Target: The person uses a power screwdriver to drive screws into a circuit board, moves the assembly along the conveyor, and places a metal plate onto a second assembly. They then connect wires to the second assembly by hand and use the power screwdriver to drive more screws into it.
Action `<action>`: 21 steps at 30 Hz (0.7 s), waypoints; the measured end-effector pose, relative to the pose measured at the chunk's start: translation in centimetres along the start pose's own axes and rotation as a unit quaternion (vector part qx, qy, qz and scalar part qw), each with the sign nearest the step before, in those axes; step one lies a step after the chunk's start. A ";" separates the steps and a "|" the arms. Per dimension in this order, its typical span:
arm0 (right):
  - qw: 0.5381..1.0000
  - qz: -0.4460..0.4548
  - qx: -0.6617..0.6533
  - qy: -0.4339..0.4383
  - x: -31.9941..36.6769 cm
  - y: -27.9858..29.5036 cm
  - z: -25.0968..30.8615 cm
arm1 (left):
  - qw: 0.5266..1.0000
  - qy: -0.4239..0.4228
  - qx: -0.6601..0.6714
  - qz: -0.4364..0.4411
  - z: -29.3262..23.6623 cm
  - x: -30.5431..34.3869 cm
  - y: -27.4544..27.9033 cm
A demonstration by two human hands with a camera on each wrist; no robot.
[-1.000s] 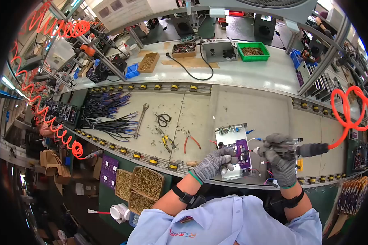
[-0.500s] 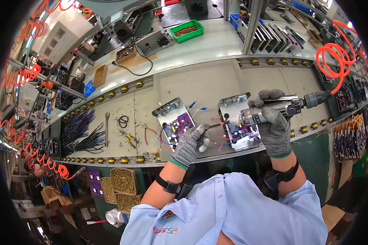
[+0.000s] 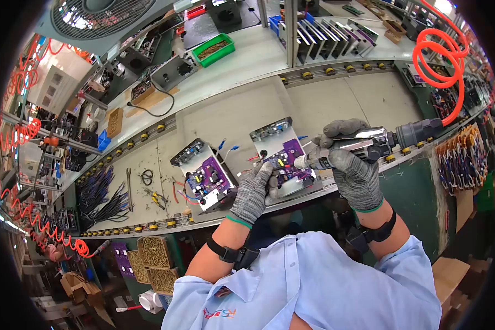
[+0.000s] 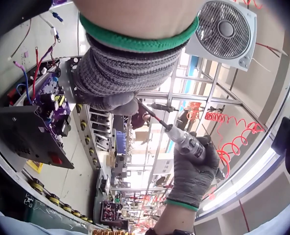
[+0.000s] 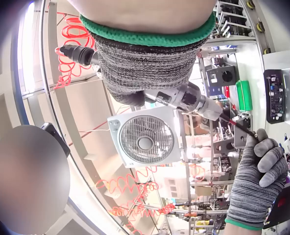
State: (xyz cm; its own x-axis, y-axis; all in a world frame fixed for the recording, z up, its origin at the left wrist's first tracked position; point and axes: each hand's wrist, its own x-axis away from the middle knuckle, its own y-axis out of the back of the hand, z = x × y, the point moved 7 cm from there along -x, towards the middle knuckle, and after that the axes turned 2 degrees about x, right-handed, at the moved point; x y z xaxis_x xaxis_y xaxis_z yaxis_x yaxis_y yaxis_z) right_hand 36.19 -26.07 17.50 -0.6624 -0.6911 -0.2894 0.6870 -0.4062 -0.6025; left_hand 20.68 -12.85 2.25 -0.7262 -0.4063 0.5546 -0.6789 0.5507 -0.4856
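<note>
My gloved right hand (image 3: 352, 165) grips a silver air screwdriver (image 3: 371, 147), held nearly level, with a red hose at its back. Its thin bit (image 5: 238, 126) reaches the fingertips of my left hand (image 3: 250, 192). In the right wrist view, the left thumb and fingers pinch the bit's tip; a tiny piece shows there, and I cannot tell whether it is a screw. Both hands overlap the right-hand metal chassis (image 3: 272, 131), which carries a purple circuit board (image 3: 292, 151). Beside it on the left stands a similar chassis (image 3: 188, 151) with a purple board (image 3: 209, 175) and loose wires.
Pliers (image 3: 158, 199), a wrench (image 3: 129, 187) and black wire bundles (image 3: 96, 190) lie to the left. Boxes of brass screws (image 3: 154, 252) stand below the bench's front edge. At the back are a green tray (image 3: 214, 50) and upright panels (image 3: 330, 39). The red hose (image 3: 443, 58) coils at right.
The head view has turned right. The left hand and screwdriver were over the left chassis, passed between the two chassis, and are now over the right one. The fingers have come to the bit's tip.
</note>
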 end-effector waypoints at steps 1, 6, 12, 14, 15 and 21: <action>1.000 0.000 0.011 0.013 0.1 0.2 0.4 | 0.999 -0.002 -0.032 -0.005 0.2 -0.3 -0.5; 1.000 0.003 0.031 -0.007 0.5 2.5 1.9 | 0.991 0.079 0.092 0.053 2.8 -1.7 -3.2; 0.998 -0.047 0.036 0.032 0.9 4.4 3.2 | 0.982 0.102 0.141 0.073 3.9 -3.5 -4.6; 0.998 -0.046 0.033 0.029 0.9 4.4 3.3 | 0.986 0.080 0.130 0.074 3.8 -3.8 -4.4; 0.998 -0.043 0.029 0.026 0.8 4.3 3.2 | 0.986 0.080 0.130 0.072 3.6 -3.8 -4.7; 0.999 -0.046 -0.007 -0.015 -0.2 4.6 2.1 | 0.996 0.036 0.054 0.056 2.0 -3.1 -4.8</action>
State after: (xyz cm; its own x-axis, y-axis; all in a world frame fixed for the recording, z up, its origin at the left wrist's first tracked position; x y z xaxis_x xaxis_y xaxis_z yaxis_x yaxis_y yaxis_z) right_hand 40.08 -29.01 16.35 -0.7129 -0.6692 -0.2096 0.6190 -0.4600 -0.6366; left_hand 25.96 -15.67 1.53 -0.7909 -0.2909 0.5383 -0.6046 0.5068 -0.6145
